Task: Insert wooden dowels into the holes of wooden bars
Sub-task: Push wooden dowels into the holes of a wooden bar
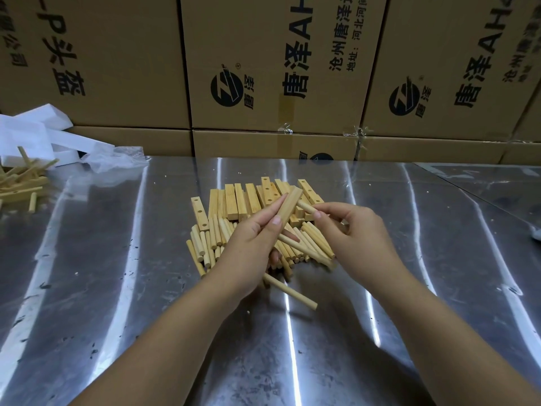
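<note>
My left hand (pixel 254 244) grips a pale wooden bar (pixel 289 206) between thumb and fingers, tilted up to the right above the pile. A dowel (pixel 288 241) sticks out of the bar's lower part toward the right. My right hand (pixel 348 227) pinches another dowel (pixel 306 207), whose tip touches the bar's right side near its upper end. Below both hands lies a heap of loose dowels (pixel 205 247). Behind it is a row of bars with holes (pixel 234 200). One dowel (pixel 292 291) lies apart, nearer to me.
The work surface is a shiny metal table (pixel 131 288). At the far left lie assembled bars with dowels (pixel 20 183) beside white foam and plastic wrap (pixel 44 136). Stacked cardboard boxes (pixel 278 68) form a wall along the back edge.
</note>
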